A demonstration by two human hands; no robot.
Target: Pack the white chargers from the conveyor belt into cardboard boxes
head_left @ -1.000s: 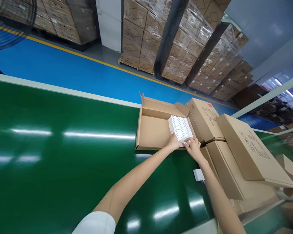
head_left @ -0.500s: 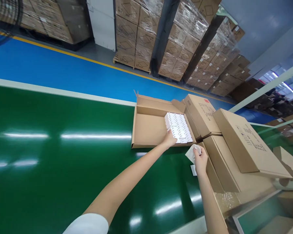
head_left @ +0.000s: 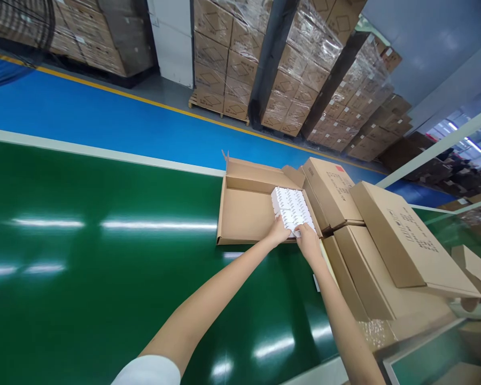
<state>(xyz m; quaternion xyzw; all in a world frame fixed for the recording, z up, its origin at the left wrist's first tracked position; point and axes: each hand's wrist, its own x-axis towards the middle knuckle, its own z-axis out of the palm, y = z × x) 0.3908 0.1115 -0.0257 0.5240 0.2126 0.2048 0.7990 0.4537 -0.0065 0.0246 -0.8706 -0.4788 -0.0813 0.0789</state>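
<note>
An open cardboard box (head_left: 246, 211) lies on the green surface, with a block of small white boxes (head_left: 292, 206) packed in its right part. My left hand (head_left: 279, 231) is closed on the near left corner of that block. Right beside it, my right hand (head_left: 308, 240) bends its fingers over the block's near edge, thumb and fingertips pressed together there. Whatever is between those fingertips is hidden. A small white card (head_left: 316, 283) lies on the green surface, partly covered by my right forearm. A pale yellowish strip (head_left: 329, 261) shows beside the same forearm.
Closed cardboard boxes (head_left: 393, 235) are stacked close on the right. A pale edge strip (head_left: 104, 153) borders the green worktop (head_left: 104, 278). Beyond is a blue floor (head_left: 144, 125) with wrapped carton stacks (head_left: 228, 59) on pallets. A pale metal bar (head_left: 436, 147) crosses at right.
My right hand has moved left and up from beside the box to the white boxes. The white paper it held no longer shows in it. My left hand stays in place.
</note>
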